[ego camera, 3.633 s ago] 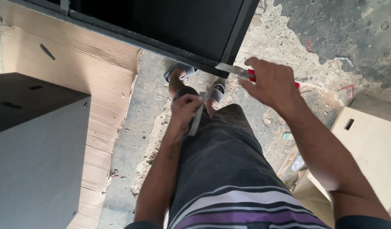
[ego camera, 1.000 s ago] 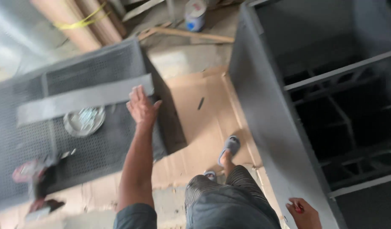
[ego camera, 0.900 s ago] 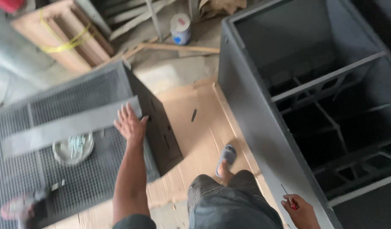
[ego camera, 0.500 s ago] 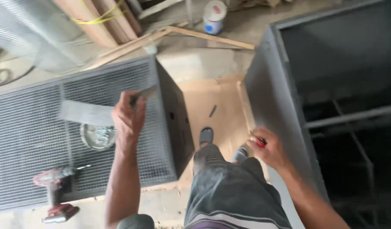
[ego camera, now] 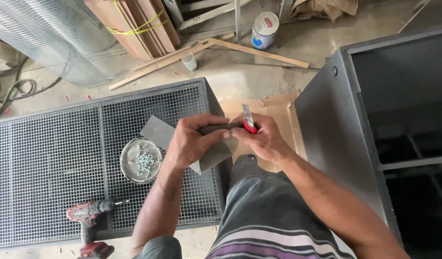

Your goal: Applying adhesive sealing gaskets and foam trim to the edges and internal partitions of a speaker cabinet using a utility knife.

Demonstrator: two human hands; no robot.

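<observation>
My left hand (ego camera: 192, 140) grips a flat grey strip of sheet material (ego camera: 159, 132) in front of my waist. My right hand (ego camera: 262, 138) holds a red-handled utility knife (ego camera: 249, 121), blade up, right against the strip's right end. Both hands meet above the right edge of a dark mesh-fronted cabinet (ego camera: 62, 158) lying on the floor.
A round tin of screws (ego camera: 141, 160) and a red cordless drill (ego camera: 89, 221) rest on the mesh cabinet. A tall grey cabinet (ego camera: 336, 134) with open compartments stands at right. Cardboard (ego camera: 278, 112), wooden slats (ego camera: 240, 48), a paint can (ego camera: 264, 29) and rolled mesh (ego camera: 48, 33) lie beyond.
My left hand lifted the grey strip off the mesh cabinet and brought it toward my body. My right hand came up with the knife to meet it.
</observation>
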